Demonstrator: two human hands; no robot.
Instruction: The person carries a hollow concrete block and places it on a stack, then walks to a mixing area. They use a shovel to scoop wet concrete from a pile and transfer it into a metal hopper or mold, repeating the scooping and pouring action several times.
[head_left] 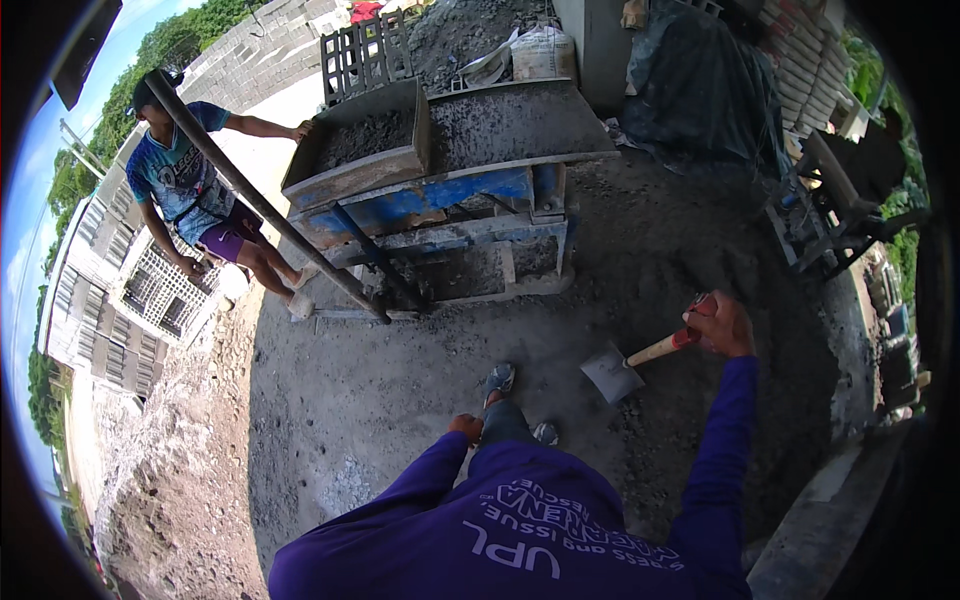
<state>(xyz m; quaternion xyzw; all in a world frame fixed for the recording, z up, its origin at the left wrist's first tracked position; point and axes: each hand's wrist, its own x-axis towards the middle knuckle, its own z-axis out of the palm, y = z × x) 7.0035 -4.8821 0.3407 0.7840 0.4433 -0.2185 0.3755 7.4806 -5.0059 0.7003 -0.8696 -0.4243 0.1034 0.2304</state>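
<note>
On gritty ground before a blue machine and block wall, gripped the shovel, low at right, by its red handle with the right hand; held the left hand near the leg, could not tell how closed.

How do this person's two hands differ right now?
The right hand grips the shovel by its red handle; the left hand shows nothing held. The right hand reaches out to the side; the left hand hangs close in, near the leg. Both are bare, coming out of long purple sleeves.
</note>
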